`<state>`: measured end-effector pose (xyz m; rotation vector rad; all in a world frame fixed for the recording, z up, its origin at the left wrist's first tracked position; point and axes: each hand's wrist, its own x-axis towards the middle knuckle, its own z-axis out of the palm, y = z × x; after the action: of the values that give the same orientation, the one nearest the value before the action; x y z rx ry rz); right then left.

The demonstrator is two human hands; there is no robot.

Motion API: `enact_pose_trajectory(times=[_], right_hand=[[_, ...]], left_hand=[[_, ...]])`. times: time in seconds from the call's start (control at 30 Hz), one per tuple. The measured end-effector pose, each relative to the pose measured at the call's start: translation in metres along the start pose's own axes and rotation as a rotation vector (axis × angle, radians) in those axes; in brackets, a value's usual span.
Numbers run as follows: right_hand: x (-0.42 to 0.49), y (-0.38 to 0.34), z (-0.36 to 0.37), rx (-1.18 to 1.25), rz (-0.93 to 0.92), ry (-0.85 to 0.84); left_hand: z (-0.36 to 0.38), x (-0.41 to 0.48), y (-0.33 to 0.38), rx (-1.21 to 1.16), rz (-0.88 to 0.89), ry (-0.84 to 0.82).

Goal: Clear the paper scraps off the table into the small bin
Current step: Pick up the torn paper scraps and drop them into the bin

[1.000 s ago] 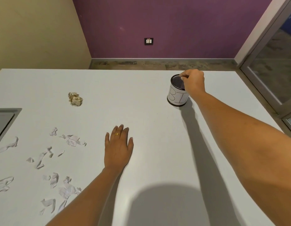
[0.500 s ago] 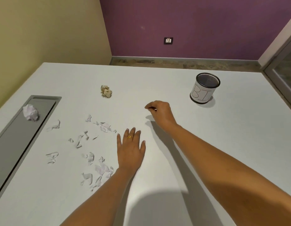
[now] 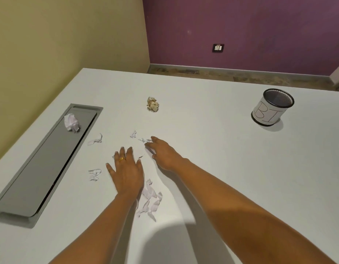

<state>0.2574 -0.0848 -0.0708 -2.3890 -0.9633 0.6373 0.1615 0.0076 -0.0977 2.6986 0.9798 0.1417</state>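
1. Right hand (image 3: 164, 154) was down at the table (image 3: 212, 168), fingers (image 3: 152, 139) reaching forward and fairly straight, with the tips right in a small bunch of scraps (image 3: 143, 140). A bit of white paper poked out under the fingers too, but honestly I couldn't tell if anything was actually pinched.
2. Left hand (image 3: 126, 174) was just beside it and nearer the camera, lying flat palm-down with its fingers fanned out, holding nothing. There was a gold ring (image 3: 122, 159) on one finger.
3. A tiny sliver (image 3: 141, 156) lay in the gap between the two hands.
4. The biggest pile (image 3: 150, 199) sat right by the left wrist, on its right side, partly tucked under the arm.
5. There were more loose ones around. A curled bit (image 3: 94, 173) lay just left of the left hand, a strip (image 3: 96, 140) lay farther back near the panel (image 3: 43, 168), and a fleck (image 3: 133, 134) lay just beyond and left of the right fingertips.
6. A tan ball (image 3: 153, 104) of crumpled paper sat farther back, mid-table, on its own.
7. A white ball (image 3: 71, 122) sat on the grey panel, which was set into the table's left side, up toward its far end.
8. The bin (image 3: 267, 115) stood upright way off to the right near the far edge, well apart from both hands and every scrap. It was dark mesh with a white label, and "BI" was showing.
9. Behind it all was a purple wall with a socket (image 3: 218, 48), and a yellowish wall on the left.
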Motion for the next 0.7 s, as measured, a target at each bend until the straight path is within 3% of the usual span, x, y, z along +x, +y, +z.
enact_pose_trajectory(times=[0.13,0.37,0.7], right_hand=[[0.005,-0.009,0.012,-0.157,0.002,-0.01],[-0.003,0.0,0.022,-0.284,-0.089,0.123],[-0.043,0.036,-0.004,0.009,0.127,0.148]], left_hand=[[0.001,0.0,-0.003,-0.04,0.003,-0.009],[-0.002,0.003,-0.005,-0.054,0.008,0.012],[0.0,0.004,0.018,0.039,0.134,0.021]])
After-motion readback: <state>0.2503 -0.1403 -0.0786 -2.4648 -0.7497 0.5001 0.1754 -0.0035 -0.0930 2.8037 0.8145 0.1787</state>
